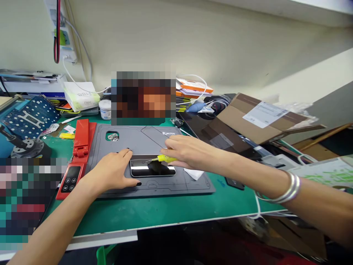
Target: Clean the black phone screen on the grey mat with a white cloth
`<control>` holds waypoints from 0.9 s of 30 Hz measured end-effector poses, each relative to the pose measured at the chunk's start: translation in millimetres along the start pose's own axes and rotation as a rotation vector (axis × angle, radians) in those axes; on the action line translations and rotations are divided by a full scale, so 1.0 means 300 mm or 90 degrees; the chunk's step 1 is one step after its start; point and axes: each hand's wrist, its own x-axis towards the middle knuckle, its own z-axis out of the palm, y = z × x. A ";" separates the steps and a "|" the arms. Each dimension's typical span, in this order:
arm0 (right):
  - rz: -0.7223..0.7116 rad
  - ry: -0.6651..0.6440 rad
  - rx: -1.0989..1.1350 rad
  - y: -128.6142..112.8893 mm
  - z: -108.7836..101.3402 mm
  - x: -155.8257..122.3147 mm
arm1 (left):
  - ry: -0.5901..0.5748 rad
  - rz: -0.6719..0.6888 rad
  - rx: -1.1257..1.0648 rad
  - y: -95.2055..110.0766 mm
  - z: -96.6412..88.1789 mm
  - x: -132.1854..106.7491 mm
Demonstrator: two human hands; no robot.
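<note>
1. Left hand (116,167), unclenched, brackets the left end of a glossy black smartphone (139,164) lying mid-way across a grey silicone work mat (132,138).
2. Right hand (184,151) grips a yellow-handled fine-tipped tool (166,158), its tip on the phone.
3. This looks like fine surface work; the next move calls for steady, light pressure.

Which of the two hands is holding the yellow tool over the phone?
The right hand, the one with silver bangles on its wrist, grips the yellow tool; the left hand only rests against the left end of the phone.
</note>
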 end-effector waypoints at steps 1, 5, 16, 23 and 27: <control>-0.003 0.001 0.001 0.002 -0.001 0.000 | 0.002 0.002 -0.003 0.000 0.001 0.000; -0.008 0.009 0.011 0.004 -0.009 -0.008 | 0.003 0.000 -0.002 0.003 -0.001 0.000; 0.141 0.032 0.195 0.046 0.071 -0.142 | -0.008 -0.002 0.004 0.004 -0.010 0.001; 0.320 0.276 0.510 0.055 0.056 0.090 | -0.013 -0.012 0.015 0.015 -0.014 -0.001; 0.342 0.357 0.530 0.055 0.031 0.419 | 0.019 -0.007 0.005 0.011 0.001 -0.003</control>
